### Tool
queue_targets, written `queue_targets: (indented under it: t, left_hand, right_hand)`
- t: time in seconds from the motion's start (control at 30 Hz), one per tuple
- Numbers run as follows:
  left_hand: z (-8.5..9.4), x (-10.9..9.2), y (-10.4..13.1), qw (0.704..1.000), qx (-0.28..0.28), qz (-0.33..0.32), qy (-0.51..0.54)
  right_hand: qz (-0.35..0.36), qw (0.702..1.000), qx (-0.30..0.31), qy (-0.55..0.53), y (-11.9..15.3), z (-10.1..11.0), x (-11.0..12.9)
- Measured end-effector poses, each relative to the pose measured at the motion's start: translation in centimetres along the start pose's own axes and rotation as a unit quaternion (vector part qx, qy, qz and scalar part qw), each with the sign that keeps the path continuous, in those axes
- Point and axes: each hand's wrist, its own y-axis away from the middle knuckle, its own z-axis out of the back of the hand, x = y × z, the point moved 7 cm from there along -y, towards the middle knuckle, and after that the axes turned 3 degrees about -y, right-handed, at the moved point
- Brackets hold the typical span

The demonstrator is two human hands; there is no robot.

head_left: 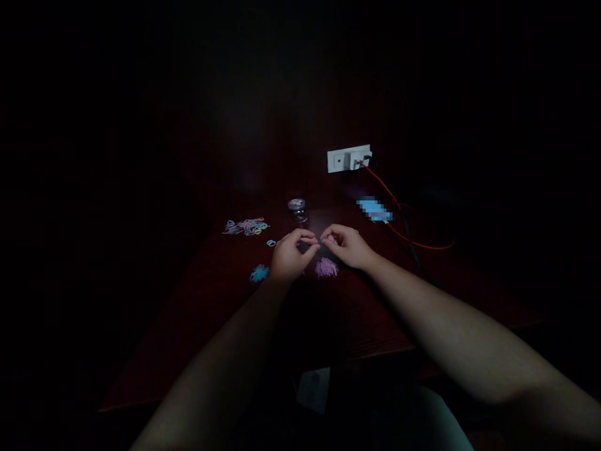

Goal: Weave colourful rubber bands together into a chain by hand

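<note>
Table has blue bands and purple bands in from its front edge; just past those, left hand and right hand nearly meet, honestly can't tell what they're gripping, if anything. Mixed bands near the back left corner.

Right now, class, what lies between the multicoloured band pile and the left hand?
The head view shows a little light-blue looped band, possibly two, between the multicoloured band pile and the left hand.

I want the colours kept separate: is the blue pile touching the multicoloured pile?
Apart: the head view shows dark red tabletop between the blue pile and the multicoloured pile.
</note>
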Motion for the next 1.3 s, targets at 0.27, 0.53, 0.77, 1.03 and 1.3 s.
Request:
queue_targets:
  t: [0.27, 0.53, 0.77, 1.03, 1.3]
  left_hand:
    - [0.03, -0.17, 0.01, 1.0, -0.008, -0.006, -0.022]
    - [-0.01, -0.33, -0.06, 1.0, -0.006, 0.001, -0.013]
    - [-0.15, -0.1, -0.07, 1.0, -0.004, 0.002, -0.008]
    - [-0.18, 0.32, -0.05, 1.0, -0.007, 0.001, -0.009]
    - [-0.13, 0.2, -0.02, 1.0, -0.007, 0.005, 0.009]
  right_hand:
    - [-0.008, 1.0, 0.005, -0.027, -0.02, 0.06, -0.73]
    - [-0.011, 1.0, 0.004, -0.022, 0.04, 0.17, -0.54]
    - [-0.02, 0.999, 0.015, -0.025, 0.04, 0.08, -0.94]
    - [-0.014, 1.0, 0.008, -0.01, 0.02, 0.26, -0.73]
    - [-0.025, 0.999, 0.014, -0.04, 0.05, 0.09, -0.53]
